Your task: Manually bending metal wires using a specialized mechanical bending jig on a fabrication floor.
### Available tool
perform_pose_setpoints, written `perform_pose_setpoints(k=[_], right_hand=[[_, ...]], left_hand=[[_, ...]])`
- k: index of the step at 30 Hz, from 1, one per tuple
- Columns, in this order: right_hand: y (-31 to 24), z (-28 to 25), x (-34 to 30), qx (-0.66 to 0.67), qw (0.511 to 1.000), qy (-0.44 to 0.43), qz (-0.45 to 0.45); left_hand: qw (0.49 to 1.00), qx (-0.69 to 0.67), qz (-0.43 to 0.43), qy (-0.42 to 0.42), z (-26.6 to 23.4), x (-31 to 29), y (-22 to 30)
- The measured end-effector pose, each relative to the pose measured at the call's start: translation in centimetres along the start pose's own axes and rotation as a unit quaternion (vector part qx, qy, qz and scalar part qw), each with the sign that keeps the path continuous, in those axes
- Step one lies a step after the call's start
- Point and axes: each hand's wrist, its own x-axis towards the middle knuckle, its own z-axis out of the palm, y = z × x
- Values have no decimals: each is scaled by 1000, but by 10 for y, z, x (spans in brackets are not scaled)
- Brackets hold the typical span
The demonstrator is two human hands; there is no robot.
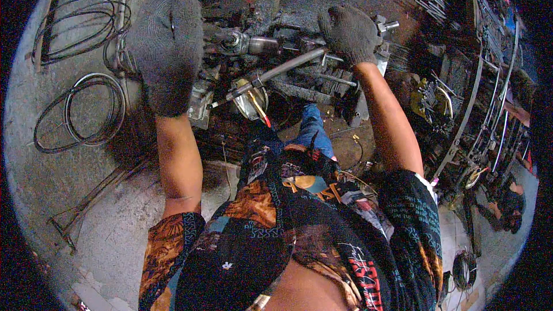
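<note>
right hand (349,33) grips metal rod (286,67) | left hand (167,46) raised, seemingly empty

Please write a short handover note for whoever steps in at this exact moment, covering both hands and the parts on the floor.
Left hand: gloved, raised over the left side of the greasy mechanical assembly; whether it grips anything cannot be told.
Right hand: gloved, closed at the upper end of a long metal bar that slants down-left across the assembly.
Around: coiled cables lie on the concrete to the left, metal rods and strips are stacked to the right.
Done and left: not readable; the assembly lies among loose parts.
</note>
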Motion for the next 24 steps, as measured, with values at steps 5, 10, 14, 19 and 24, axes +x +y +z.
perform_pose_setpoints(k=[5, 10, 14, 19, 24], right_hand=[[1, 3, -3, 12, 999, 40, -4], [3, 6, 1, -18, 1000, -17, 11], [7, 7, -1, -19, 1000, 11, -6], [2, 0, -1, -23, 999, -29, 20], [16, 10, -3, -10, 1000, 8, 2]], left_hand=[[999, 38, 27, 15, 2, -1, -5], [998, -37, -43, 10, 0, 3, 10], [998, 8, -61, -23, -5, 9, 17], [996, 7, -86, 9, -11, 6, -3], [987, -21, -158, 34, -28, -13, -45]])
